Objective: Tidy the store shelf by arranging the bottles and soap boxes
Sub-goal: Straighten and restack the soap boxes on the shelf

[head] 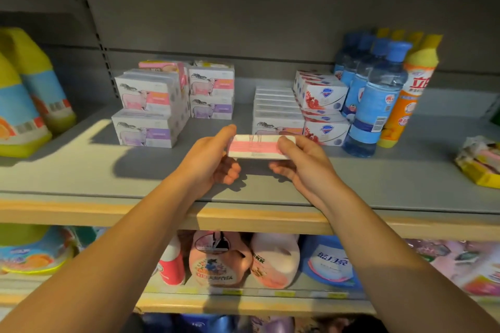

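Grey shelf (pixel 81 170), we hold pink soap box (pixel 255 146) level, left hand (pixel 213 162) and right hand (pixel 300 162) pinching ends; suggest squaring against sheep-box row (pixel 278 116) before letting go.

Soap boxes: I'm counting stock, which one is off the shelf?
The pink-striped box, held at its ends by both hands, left and right; the others sit stacked.

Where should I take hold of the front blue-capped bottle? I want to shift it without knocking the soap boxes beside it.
Take the front blue-capped bottle by its narrower shoulder just under the cap, coming from the front. It stands upright, with the red-and-white soap boxes close on its left and the orange bottle close on its right, so the sides look crowded.
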{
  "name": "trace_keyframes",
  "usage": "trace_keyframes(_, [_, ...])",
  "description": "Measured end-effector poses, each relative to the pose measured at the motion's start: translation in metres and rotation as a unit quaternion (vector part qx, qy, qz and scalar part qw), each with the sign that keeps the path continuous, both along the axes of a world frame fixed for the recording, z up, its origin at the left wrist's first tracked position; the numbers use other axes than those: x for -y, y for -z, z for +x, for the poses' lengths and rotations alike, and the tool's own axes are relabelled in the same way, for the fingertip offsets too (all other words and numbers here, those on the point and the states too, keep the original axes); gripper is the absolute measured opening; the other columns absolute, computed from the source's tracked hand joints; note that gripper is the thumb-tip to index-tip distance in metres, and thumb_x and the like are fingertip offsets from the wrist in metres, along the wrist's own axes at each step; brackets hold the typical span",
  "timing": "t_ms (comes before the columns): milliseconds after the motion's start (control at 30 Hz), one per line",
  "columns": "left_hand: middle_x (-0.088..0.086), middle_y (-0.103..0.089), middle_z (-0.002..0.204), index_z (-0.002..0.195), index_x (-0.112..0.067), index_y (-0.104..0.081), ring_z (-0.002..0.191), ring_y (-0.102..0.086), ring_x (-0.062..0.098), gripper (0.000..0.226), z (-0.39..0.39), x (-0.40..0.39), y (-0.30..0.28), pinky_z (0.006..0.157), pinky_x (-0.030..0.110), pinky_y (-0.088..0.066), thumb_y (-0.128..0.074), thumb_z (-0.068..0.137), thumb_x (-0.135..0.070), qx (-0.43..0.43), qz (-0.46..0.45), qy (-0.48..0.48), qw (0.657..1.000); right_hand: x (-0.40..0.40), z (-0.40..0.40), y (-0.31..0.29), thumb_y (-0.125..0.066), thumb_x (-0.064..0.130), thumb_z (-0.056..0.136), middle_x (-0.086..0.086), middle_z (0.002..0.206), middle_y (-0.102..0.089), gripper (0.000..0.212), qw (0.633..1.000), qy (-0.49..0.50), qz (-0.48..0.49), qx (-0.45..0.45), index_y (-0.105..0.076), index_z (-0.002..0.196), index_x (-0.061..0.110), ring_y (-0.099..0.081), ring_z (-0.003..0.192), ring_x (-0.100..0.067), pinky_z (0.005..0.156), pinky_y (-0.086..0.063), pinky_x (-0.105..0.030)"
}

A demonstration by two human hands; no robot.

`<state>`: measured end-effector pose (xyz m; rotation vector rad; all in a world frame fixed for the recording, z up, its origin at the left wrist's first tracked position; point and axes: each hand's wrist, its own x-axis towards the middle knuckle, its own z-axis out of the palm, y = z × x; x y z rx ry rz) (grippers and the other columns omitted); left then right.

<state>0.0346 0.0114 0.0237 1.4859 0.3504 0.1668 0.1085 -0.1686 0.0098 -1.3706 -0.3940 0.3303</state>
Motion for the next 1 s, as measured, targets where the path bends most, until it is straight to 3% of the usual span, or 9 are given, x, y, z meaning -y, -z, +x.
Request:
trace_keyframes(133, [0.018, -0.062, 0.067, 0.094, -0.003, -0.072, 0.049, -0.055, 0.025, 0.040, 0.000, 0.001, 0.002, 0.047, 0.028, -0.050, -0.055, 0.089, -0.039, 0.022, -0.015, 0.001, 1.000, 0.000, 0.001, 0.000, -0.064, 0.018, 0.094, -0.008, 0.105, -0.074, 0.022, 1.000, -0.005, 0.016, -0.016, -0.063, 0.115, 0.015, -0.072, 0.092, -0.021, 0.071, -0.058, -0.029])
trace_keyframes(233, [0.018, -0.071, 0.097, 0.104, -0.008, -0.069, 0.074, -0.067, 0.028, 0.022, -0.003, 0.000, 0.008, 0.063, 0.034, -0.057, -0.058, 0.089, -0.020, 0.086, -0.047, 0.002, 0.995, -0.002, 0.001, 0.001, -0.058, 0.020, 0.097, -0.004, 0.113, -0.072, 0.020, 0.999, -0.002, 0.037, -0.007, -0.062, 0.117, 0.024, -0.071, 0.101, -0.019, 0.078, -0.060, -0.037])
trace_keyframes(300, [0.012, -0.072, 0.110, 0.116, -0.015, -0.065, 0.098, -0.070, 0.028, 0.030, -0.007, -0.002, 0.012, 0.076, 0.039, -0.059, -0.058, 0.088, -0.010, 0.131, -0.031, 0.018, 0.991, -0.002, 0.001, 0.003, -0.061, 0.011, 0.095, 0.000, 0.127, -0.063, 0.042, 0.999, 0.030, 0.003, 0.032, -0.051, 0.132, 0.028, -0.066, 0.110, -0.017, 0.088, -0.057, -0.040])
trace_keyframes(367, [0.011, -0.073, 0.111, 0.128, -0.020, -0.057, 0.104, -0.069, 0.028, 0.043, -0.010, -0.001, 0.015, 0.084, 0.041, -0.058, -0.059, 0.090, -0.001, 0.162, 0.004, 0.028, 0.986, 0.000, -0.001, 0.005, -0.067, 0.004, 0.089, 0.007, 0.133, -0.056, 0.065, 0.994, 0.049, -0.038, 0.088, -0.041, 0.143, 0.028, -0.062, 0.114, -0.012, 0.092, -0.056, -0.035])
trace_keyframes(467, [-0.006, -0.072, 0.113, 0.129, -0.031, -0.055, 0.104, -0.068, 0.012, 0.039, -0.016, 0.002, 0.013, 0.082, 0.028, -0.058, -0.063, 0.094, -0.014, 0.197, 0.108, -0.017, 0.974, 0.001, -0.007, 0.005, -0.071, 0.001, 0.084, 0.018, 0.121, -0.061, 0.065, 0.981, 0.046, -0.069, 0.178, -0.048, 0.133, 0.038, -0.062, 0.111, -0.002, 0.083, -0.056, -0.020])
trace_keyframes(600, [-0.016, -0.068, 0.116, 0.120, -0.038, -0.056, 0.109, -0.063, 0.000, 0.037, -0.023, 0.005, 0.009, 0.087, 0.020, -0.053, -0.064, 0.093, -0.015, 0.259, 0.160, -0.039, 0.952, 0.000, -0.015, 0.003, -0.072, -0.001, 0.082, 0.025, 0.119, -0.059, 0.068, 0.955, 0.084, -0.076, 0.273, -0.049, 0.118, 0.052, -0.057, 0.115, 0.006, 0.088, -0.051, -0.014])
trace_keyframes(767, [-0.012, -0.066, 0.116, 0.124, -0.030, -0.056, 0.107, -0.063, 0.003, 0.043, -0.021, 0.006, 0.010, 0.091, 0.028, -0.055, -0.071, 0.087, -0.014, 0.244, 0.212, -0.063, 0.944, 0.003, -0.015, 0.003, -0.072, 0.002, 0.084, 0.021, 0.121, -0.060, 0.065, 0.944, 0.089, -0.095, 0.304, -0.049, 0.125, 0.047, -0.055, 0.117, 0.006, 0.088, -0.052, -0.014])
trace_keyframes(867, [-0.009, -0.067, 0.111, 0.124, -0.030, -0.059, 0.099, -0.065, 0.009, 0.045, -0.019, 0.005, 0.012, 0.086, 0.031, -0.055, -0.076, 0.083, -0.019, 0.216, 0.272, -0.084, 0.934, 0.003, -0.011, 0.004, -0.076, 0.007, 0.081, 0.018, 0.121, -0.063, 0.065, 0.951, 0.074, -0.111, 0.278, -0.052, 0.113, 0.058, -0.059, 0.116, -0.004, 0.093, -0.055, -0.029])
trace_keyframes(1000, [-0.010, -0.068, 0.102, 0.120, -0.026, -0.064, 0.084, -0.065, 0.015, 0.039, -0.016, 0.006, 0.012, 0.078, 0.037, -0.056, -0.075, 0.083, -0.027, 0.158, 0.369, -0.091, 0.911, 0.003, -0.003, 0.008, -0.077, 0.013, 0.079, 0.017, 0.118, -0.064, 0.059, 0.943, 0.071, -0.201, 0.255, -0.050, 0.113, 0.053, -0.060, 0.113, -0.009, 0.097, -0.052, -0.046])
